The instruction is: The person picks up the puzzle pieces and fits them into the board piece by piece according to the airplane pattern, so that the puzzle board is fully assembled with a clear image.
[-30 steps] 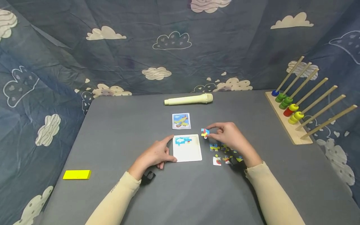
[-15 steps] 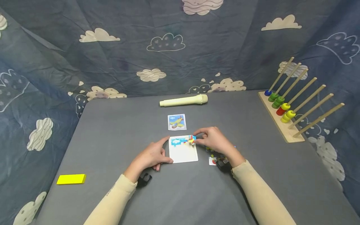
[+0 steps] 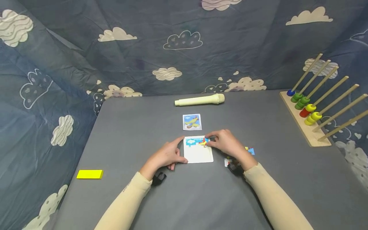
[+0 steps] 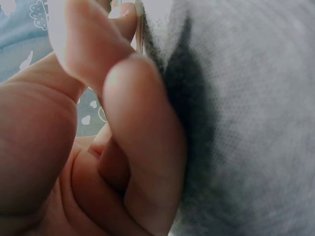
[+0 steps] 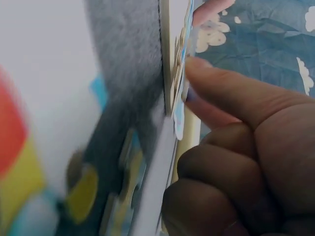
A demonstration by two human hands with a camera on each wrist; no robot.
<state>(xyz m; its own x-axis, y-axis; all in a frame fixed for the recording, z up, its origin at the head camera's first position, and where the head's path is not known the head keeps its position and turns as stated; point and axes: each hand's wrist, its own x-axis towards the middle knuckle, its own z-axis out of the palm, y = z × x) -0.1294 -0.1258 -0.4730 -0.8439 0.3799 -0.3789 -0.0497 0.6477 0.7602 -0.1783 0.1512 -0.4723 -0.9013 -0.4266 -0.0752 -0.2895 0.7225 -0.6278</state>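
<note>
A white puzzle tray (image 3: 198,155) lies on the grey table, with blue sky-and-cloud pieces (image 3: 191,141) along its upper edge. My left hand (image 3: 167,154) steadies it from the left, index finger at the upper corner and thumb at the lower one. At the tray's upper right, my right hand (image 3: 227,143) has thumb and index finger on a puzzle piece (image 3: 203,143) with red and yellow airplane parts. In the right wrist view, the tray's edge (image 5: 167,54) appears side-on beside the fingertips. Loose puzzle pieces (image 3: 251,150) lie partly hidden under the right forearm.
A picture card (image 3: 192,122) of a yellow airplane lies beyond the tray, and a cream toy microphone (image 3: 199,100) lies behind it. A wooden peg stand (image 3: 304,125) with coloured beads is at the right. A yellow block (image 3: 89,174) lies at the left.
My right hand has carried the airplane piece from above the loose pieces leftward onto the tray's upper right. The left hand keeps its place at the tray. The head view has shifted slightly.
</note>
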